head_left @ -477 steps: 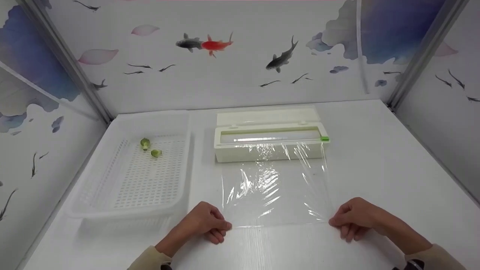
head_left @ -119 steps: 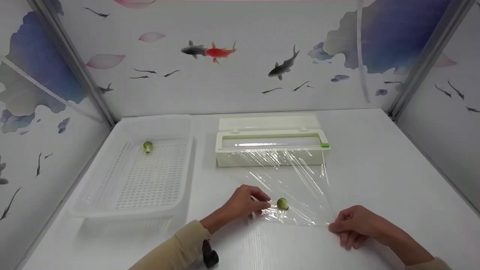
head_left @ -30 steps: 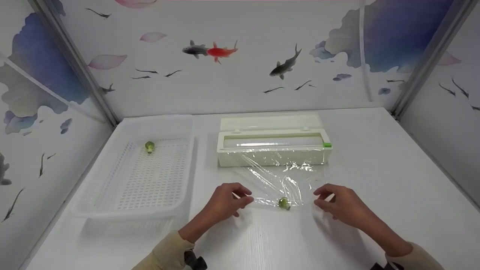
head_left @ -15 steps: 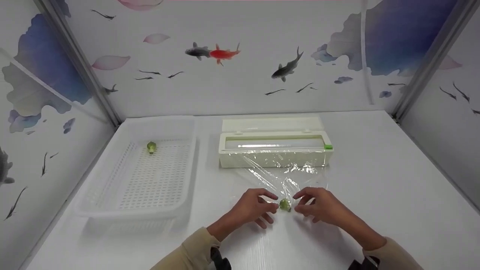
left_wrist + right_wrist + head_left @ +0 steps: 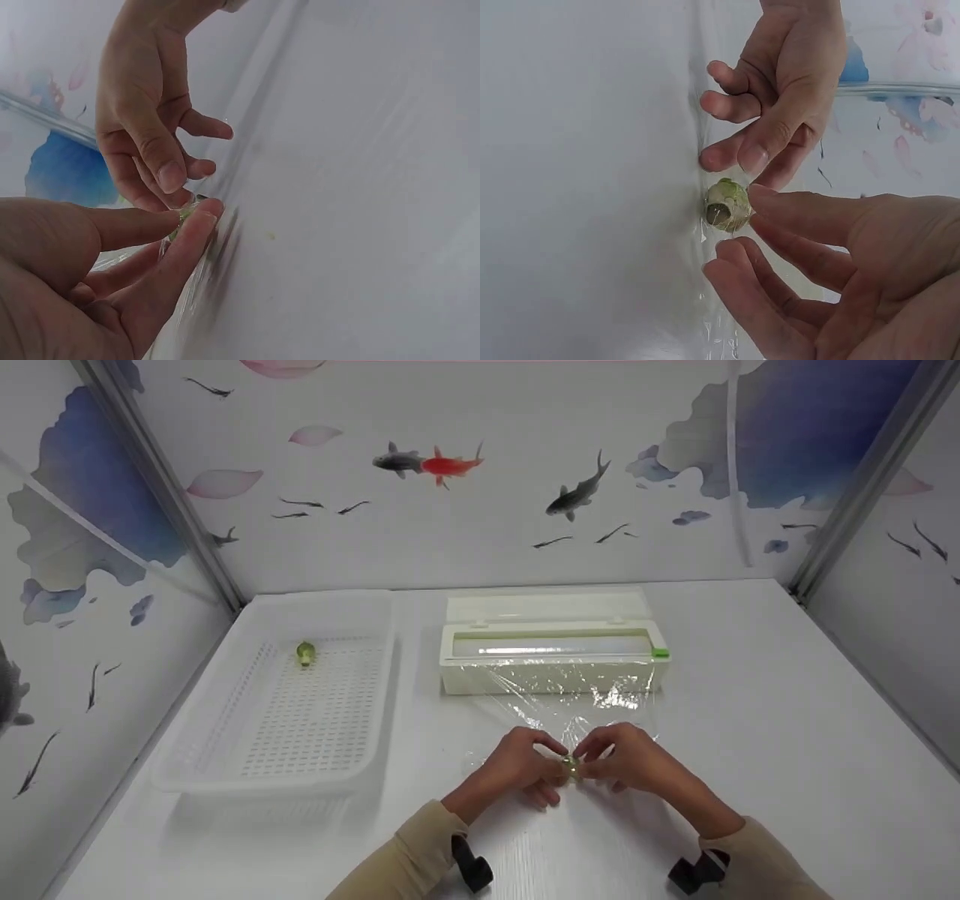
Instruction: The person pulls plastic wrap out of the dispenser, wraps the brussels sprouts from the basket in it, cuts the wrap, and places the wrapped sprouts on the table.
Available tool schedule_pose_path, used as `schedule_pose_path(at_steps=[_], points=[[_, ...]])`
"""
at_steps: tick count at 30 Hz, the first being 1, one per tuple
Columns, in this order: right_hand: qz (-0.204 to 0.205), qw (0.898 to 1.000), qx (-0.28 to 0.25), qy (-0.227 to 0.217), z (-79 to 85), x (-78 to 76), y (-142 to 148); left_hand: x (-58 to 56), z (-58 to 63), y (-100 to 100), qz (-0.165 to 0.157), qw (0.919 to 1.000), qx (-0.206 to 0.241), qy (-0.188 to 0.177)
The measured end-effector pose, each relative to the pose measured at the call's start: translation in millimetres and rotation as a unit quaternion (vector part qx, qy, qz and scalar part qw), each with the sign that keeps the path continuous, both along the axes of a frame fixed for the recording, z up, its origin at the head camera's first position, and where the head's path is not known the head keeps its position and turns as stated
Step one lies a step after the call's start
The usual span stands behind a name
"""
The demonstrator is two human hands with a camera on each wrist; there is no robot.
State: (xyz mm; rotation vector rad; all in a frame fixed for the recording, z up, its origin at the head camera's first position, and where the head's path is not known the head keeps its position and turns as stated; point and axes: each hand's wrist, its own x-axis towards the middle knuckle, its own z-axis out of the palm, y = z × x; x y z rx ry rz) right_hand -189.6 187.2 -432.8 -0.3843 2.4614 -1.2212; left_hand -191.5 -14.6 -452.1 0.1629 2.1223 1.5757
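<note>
Since the Brussels sprout [image 5: 727, 208] looks light and firm but slick under cling film [image 5: 576, 727], a gentle fingertip pinch at its sides should serve. It sits between the left hand [image 5: 523, 765], which pinches it, and the right hand [image 5: 628, 757], fingers narrowly spaced, grip unclear. Toward the dispenser [image 5: 454, 679], film edges are indistinct.

1. White table [image 5: 780, 712]; far edge against white back wall [image 5: 465, 551].
2. Back wall print: red fish [image 5: 452, 466] overlapping grey fish [image 5: 396, 460]; dark fish [image 5: 578, 493] farther right, tail up.
3. Two pink petals [image 5: 225, 484] left of the fish.
4. Blue-purple leaf shape [image 5: 810, 427], upper right; another, blue-grey [image 5: 105, 480], on left wall [image 5: 56, 660].
5. Grey metal posts [image 5: 161, 495] at both back corners, leaning outward in view.
</note>
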Motion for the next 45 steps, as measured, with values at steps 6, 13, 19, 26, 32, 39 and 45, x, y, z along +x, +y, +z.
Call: schedule_pose_path(at_steps=[6,13,19,26,32,39,45], points=[[-0.021,1.0,0.022,0.001,0.8,-4.0,-5.2,-6.4,-1.6,3.6,0.01,0.9999,0.007,-0.01],[-0.052,0.998,0.034,0.02,3.1,-8.2,-7.6,-12.6,-2.0,4.8,0.012,0.9998,-0.011,-0.008],[-0.058,0.997,0.055,0.015,0.4,-8.5,-9.8,-16.1,-2.3,4.6,0.013,0.9995,-0.03,0.001],[-0.055,0.996,0.068,0.029,-3.5,-12.3,-9.2,-15.2,-0.2,4.3,0.031,0.9992,-0.024,0.006],[-0.059,0.995,0.076,0.019,-2.3,-13.9,-7.1,-16.3,-2.0,4.9,0.03,0.9987,-0.034,0.024],[-0.077,0.994,0.07,0.014,2.5,-10.8,-9.4,-19.0,-6.1,6.3,0.037,0.9982,-0.033,0.033],[-0.062,0.996,0.062,-0.015,9.4,-11.8,-12.4,-22.8,-1.0,8.1,0.047,0.9963,-0.061,0.038]])
